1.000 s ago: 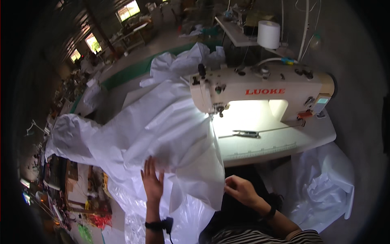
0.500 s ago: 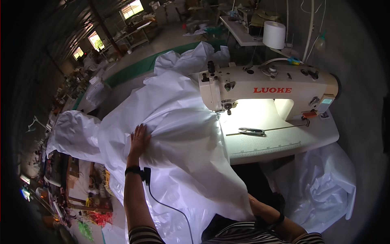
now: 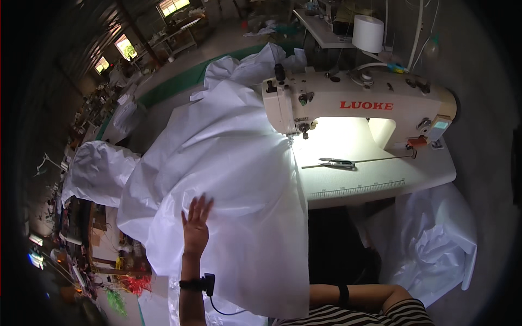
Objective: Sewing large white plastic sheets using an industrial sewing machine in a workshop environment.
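A large white plastic-like sheet (image 3: 239,217) drapes over the left side of the sewing machine bed and hangs toward me. Its right edge runs under the needle area of the white sewing machine (image 3: 370,100). My left hand (image 3: 197,228) lies on the sheet with fingers spread, gripping nothing. My right forearm (image 3: 370,295) reaches leftward along the lower edge, and the hand itself is hidden behind the sheet's near end. Whether it holds the sheet I cannot see. Thread snips (image 3: 337,163) rest on the lit machine bed (image 3: 375,182).
Another crumpled white sheet (image 3: 435,239) hangs at the right below the machine. A white thread cone (image 3: 367,33) stands behind it. Red and green strands (image 3: 133,283) lie at lower left. Farther back are a side table (image 3: 321,33) and cluttered benches.
My left hand has slid toward me over the sheet, its fingers now wider apart. The sheet's near part hangs straighter and smoother. My right forearm has shifted left, its hand behind the sheet.
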{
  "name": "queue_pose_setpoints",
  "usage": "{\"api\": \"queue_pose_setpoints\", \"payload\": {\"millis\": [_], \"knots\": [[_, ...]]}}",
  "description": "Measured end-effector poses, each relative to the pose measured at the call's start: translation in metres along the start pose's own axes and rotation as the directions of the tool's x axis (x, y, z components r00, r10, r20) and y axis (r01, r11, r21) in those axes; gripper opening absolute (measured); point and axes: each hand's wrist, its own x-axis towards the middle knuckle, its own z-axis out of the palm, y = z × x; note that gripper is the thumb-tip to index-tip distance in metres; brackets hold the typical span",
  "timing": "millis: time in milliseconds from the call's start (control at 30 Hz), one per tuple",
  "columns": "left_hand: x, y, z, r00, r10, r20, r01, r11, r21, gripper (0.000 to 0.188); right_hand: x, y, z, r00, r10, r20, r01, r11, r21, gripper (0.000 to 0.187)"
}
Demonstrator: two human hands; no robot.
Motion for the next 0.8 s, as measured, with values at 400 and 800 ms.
{"api": "queue_pose_setpoints", "payload": {"millis": [400,800], "knots": [[-0.068,0.101,0.048,0.888,0.014,0.46,0.057,0.988,-0.14,0.062,-0.019,0.017,-0.011,0.962,0.111,-0.248,-0.18,0.945,-0.273,0.045],[-0.082,0.157,0.115,0.981,-0.193,-0.018,0.181,0.948,-0.26,0.063,-0.035,0.036,-0.04,0.603,0.467,-0.646,-0.305,0.884,0.354,0.044]]}}
